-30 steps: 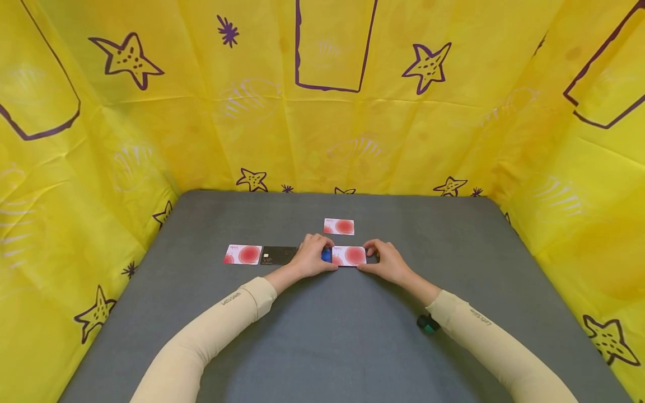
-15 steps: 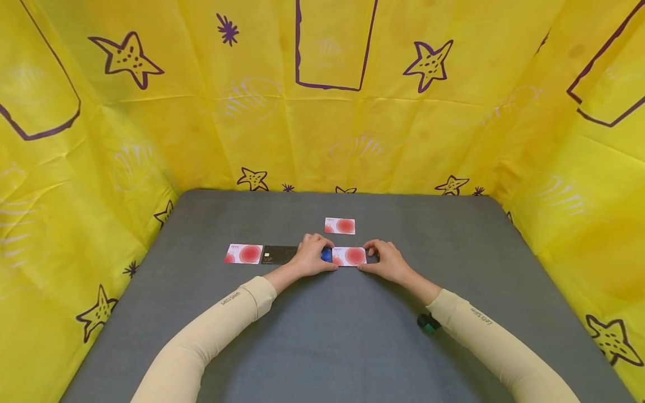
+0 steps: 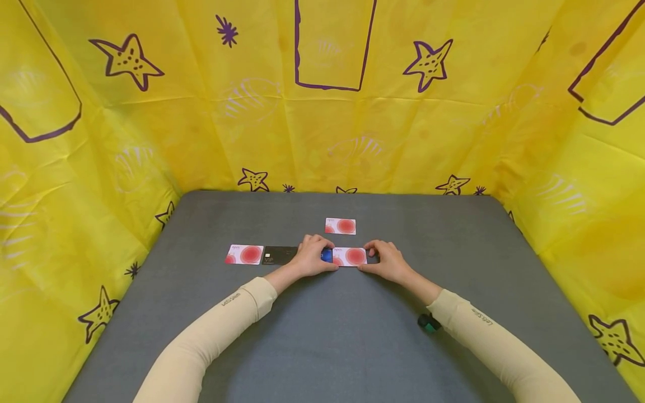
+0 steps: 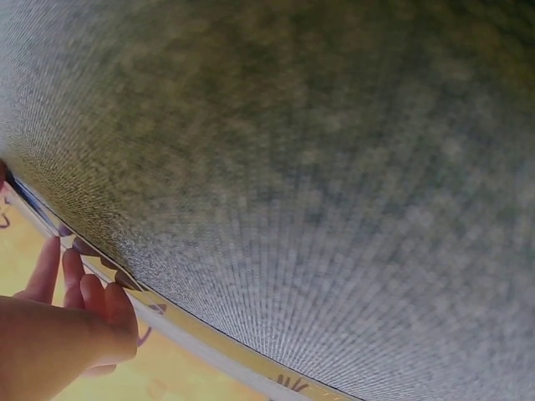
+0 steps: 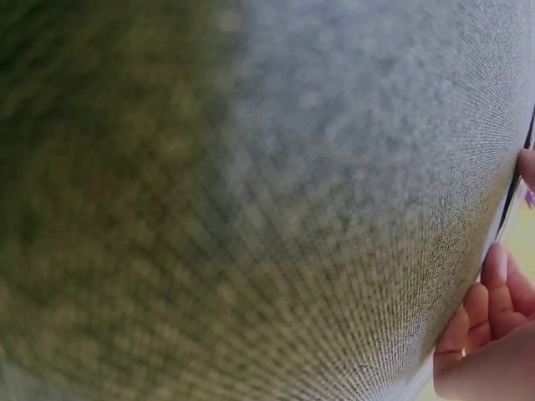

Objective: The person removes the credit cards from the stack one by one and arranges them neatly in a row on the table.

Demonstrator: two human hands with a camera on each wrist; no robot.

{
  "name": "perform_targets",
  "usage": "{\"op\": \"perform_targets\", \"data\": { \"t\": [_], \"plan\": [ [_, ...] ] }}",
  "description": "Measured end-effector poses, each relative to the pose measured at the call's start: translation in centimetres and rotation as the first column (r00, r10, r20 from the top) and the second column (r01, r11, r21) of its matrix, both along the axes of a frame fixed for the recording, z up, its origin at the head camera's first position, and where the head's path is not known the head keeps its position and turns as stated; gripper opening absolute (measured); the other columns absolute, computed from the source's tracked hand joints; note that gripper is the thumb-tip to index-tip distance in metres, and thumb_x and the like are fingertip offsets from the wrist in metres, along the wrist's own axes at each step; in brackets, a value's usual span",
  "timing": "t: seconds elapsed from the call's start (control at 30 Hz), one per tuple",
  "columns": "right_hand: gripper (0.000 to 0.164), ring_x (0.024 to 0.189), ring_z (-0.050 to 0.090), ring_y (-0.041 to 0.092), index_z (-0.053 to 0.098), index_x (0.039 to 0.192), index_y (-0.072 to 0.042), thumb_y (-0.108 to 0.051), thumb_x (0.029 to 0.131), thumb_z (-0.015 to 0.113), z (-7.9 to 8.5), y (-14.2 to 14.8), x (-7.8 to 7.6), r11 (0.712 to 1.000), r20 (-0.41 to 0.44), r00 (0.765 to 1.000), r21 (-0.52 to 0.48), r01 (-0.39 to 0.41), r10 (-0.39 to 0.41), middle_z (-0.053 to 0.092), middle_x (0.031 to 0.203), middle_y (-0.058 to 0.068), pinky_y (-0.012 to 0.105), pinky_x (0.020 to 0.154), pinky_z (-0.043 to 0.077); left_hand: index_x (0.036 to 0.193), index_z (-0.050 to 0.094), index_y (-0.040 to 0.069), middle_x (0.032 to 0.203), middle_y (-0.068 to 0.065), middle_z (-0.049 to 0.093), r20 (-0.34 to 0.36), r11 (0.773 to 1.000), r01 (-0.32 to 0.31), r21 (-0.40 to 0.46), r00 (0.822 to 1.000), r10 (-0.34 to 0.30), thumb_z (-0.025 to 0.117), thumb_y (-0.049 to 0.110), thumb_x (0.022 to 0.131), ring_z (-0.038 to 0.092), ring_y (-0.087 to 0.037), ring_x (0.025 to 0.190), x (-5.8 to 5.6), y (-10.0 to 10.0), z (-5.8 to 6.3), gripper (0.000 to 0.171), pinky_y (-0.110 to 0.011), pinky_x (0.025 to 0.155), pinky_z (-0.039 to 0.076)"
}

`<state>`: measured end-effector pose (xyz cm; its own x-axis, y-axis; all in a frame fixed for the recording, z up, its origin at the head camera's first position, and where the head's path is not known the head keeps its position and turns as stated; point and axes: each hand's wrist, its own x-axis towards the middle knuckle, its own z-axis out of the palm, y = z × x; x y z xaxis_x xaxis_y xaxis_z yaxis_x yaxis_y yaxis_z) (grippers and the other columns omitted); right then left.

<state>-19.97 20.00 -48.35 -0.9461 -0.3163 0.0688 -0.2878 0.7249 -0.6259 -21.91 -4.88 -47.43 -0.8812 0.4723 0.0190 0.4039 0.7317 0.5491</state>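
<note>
A white card with red circles (image 3: 350,257) lies in front of me on the grey table, held between my two hands at its ends. My left hand (image 3: 312,256) spans its left end, fingertips at the far edge and thumb at the near edge. At the right end, the thumb and index finger of my right hand (image 3: 388,263) pinch the same two edges. Part of a blue card (image 3: 326,255) shows beneath my left hand, against the held card. A black VIP card (image 3: 279,255) runs partly under that hand. In both wrist views only fingers and blurred cloth show.
Another white-and-red card (image 3: 244,254) lies at the left end of the row, close beside the black one. A similar single card (image 3: 340,226) lies farther back, beyond the held card. Yellow patterned cloth (image 3: 322,140) walls the grey table (image 3: 322,336) at the back and sides.
</note>
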Motion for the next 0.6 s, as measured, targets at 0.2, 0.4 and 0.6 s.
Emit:
{"op": "perform_targets", "data": {
  "t": [0.2,0.4,0.6],
  "plan": [
    [0.050,0.087,0.045,0.022,0.063,0.110,-0.005,-0.034,0.075,0.084,-0.05,0.04,0.05,1.000,-0.008,1.000,0.006,-0.003,0.003,0.056,0.090,0.001,0.035,0.073,0.034,0.119,0.065,0.007,0.116,-0.013,0.055,0.006,1.000,0.007,-0.002,1.000,-0.007,0.080,0.034,0.078,0.041,-0.030,0.110,0.01,-0.05,0.04,0.052,-0.046,0.091,0.035],
    [0.050,0.087,0.045,0.022,0.063,0.110,-0.006,-0.036,0.075,0.083,-0.15,-0.03,0.02,1.000,-0.019,1.000,0.018,-0.002,0.002,0.056,0.090,0.000,0.035,0.074,0.032,0.120,0.065,0.007,0.116,-0.013,0.056,0.003,1.000,0.004,-0.002,1.000,-0.004,0.080,0.035,0.078,0.042,-0.031,0.111,-0.06,-0.16,-0.04,0.052,-0.047,0.091,0.035],
    [0.050,0.088,0.045,0.022,0.063,0.111,-0.006,-0.035,0.076,0.083,-0.16,-0.02,0.00,1.000,-0.005,1.000,0.016,-0.001,0.001,0.056,0.091,0.000,0.035,0.074,0.032,0.119,0.065,0.008,0.115,-0.013,0.056,0.004,1.000,0.004,-0.005,1.000,-0.004,0.081,0.034,0.078,0.042,-0.031,0.110,0.00,-0.16,-0.08,0.050,-0.046,0.091,0.036]
  ]
}}
